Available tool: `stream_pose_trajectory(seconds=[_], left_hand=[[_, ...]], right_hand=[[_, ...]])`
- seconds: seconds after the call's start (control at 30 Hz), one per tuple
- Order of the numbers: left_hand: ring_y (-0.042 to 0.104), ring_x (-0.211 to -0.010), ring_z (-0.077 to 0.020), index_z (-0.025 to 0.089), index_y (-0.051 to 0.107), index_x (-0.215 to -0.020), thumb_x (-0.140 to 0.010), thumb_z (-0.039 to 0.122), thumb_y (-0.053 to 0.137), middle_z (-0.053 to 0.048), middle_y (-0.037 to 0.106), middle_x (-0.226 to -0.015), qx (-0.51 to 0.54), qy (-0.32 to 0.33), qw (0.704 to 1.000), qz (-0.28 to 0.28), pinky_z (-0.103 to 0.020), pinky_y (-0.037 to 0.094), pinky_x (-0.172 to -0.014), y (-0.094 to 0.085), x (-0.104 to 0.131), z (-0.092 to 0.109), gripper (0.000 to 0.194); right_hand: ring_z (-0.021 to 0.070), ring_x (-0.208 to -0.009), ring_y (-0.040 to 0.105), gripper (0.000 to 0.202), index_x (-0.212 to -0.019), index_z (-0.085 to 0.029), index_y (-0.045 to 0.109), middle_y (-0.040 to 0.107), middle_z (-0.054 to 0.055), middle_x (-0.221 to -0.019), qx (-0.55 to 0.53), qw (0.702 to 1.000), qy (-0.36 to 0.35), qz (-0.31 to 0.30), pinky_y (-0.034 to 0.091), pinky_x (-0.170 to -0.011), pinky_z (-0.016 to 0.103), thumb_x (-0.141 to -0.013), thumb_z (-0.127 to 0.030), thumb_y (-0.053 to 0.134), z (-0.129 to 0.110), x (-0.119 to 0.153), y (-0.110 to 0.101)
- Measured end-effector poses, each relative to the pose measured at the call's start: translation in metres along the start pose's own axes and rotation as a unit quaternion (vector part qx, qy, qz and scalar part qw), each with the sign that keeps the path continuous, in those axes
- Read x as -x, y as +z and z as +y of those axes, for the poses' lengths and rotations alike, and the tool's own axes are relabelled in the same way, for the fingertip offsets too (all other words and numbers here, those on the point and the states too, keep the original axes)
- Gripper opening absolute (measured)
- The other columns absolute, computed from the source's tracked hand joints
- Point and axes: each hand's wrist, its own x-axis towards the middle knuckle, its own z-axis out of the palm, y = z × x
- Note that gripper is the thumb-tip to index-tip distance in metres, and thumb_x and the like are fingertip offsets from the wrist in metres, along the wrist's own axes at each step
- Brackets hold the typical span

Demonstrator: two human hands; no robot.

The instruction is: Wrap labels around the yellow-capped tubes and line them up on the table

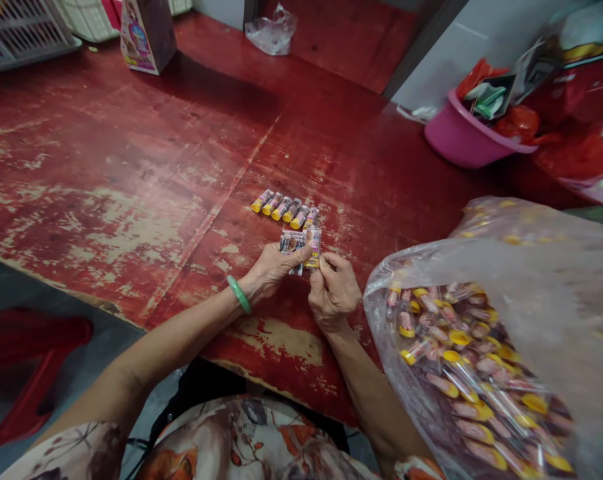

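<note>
Over the worn red table, my left hand (pixel 274 268) wears a green bangle (pixel 238 295) at the wrist. Its thumb and fingers pinch a printed packet (pixel 292 243) with dark and white markings. Beside that packet, under the left thumb, is a small clear tube with a yellow end (pixel 312 247). My right hand (pixel 334 290) is closed, its fingertips pinched at the lower edge of this tube. Just beyond both hands, several yellow-capped tubes (pixel 281 207) lie side by side in a slanted row.
A large clear plastic bag (pixel 406 257) full of yellow-capped tubes lies open at my right. Farther back stand a pink basin (pixel 461 137) heaped with bags, a crumpled clear bag (pixel 272 32), a printed carton (pixel 148 37) and a slatted crate (pixel 26 33). A red stool (pixel 36 373) is at lower left.
</note>
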Motion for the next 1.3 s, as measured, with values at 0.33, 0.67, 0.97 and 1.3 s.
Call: stream_pose_trajectory(seconds=[0.33,0.67,0.97,1.3], left_hand=[[0.055,-0.059,-0.0093,0.01,0.067,-0.071,-0.044,0.037,0.09,-0.001,0.065,-0.068,0.022,0.012,1.0,-0.009,-0.025,0.043,-0.062,0.0,-0.002,-0.002,0.045],[0.053,-0.053,-0.0095,0.011,0.064,-0.071,-0.042,0.045,0.089,0.001,0.062,-0.062,-0.011,0.01,0.999,0.035,-0.023,0.044,-0.052,-0.001,-0.003,0.003,0.051],[0.055,-0.048,-0.0101,0.01,0.066,-0.076,-0.052,0.051,0.083,-0.002,0.063,-0.061,-0.089,0.016,0.996,0.018,-0.023,0.048,-0.048,-0.005,-0.006,-0.005,0.051],[0.064,-0.055,-0.0146,0.01,0.061,-0.079,-0.08,0.026,0.066,-0.005,0.064,-0.067,-0.048,-0.047,0.997,0.033,-0.027,0.056,-0.055,-0.006,-0.004,0.018,0.017]], right_hand=[[0.0191,-0.085,0.066,0.021,-0.101,-0.018,0.064,0.065,0.011,-0.094,0.037,0.999,-0.022,-0.008,0.056,-0.071,0.03,-0.085,-0.007,0.055,0.003,0.003,0.002],[0.0208,-0.084,0.064,0.017,-0.099,-0.017,0.064,0.065,0.01,-0.093,-0.076,0.99,0.096,-0.072,0.055,-0.074,0.035,-0.084,-0.02,0.056,0.001,-0.004,0.0],[0.0158,-0.06,0.062,0.03,-0.091,-0.017,0.066,0.068,0.001,-0.074,-0.283,0.824,0.489,-0.045,0.05,-0.052,0.026,-0.067,-0.034,0.073,0.0,0.002,0.011],[0.0148,-0.058,0.054,0.036,-0.089,-0.013,0.062,0.063,0.004,-0.071,-0.018,0.857,0.514,-0.03,0.043,-0.054,0.026,-0.07,-0.043,0.054,0.078,-0.031,0.038]])
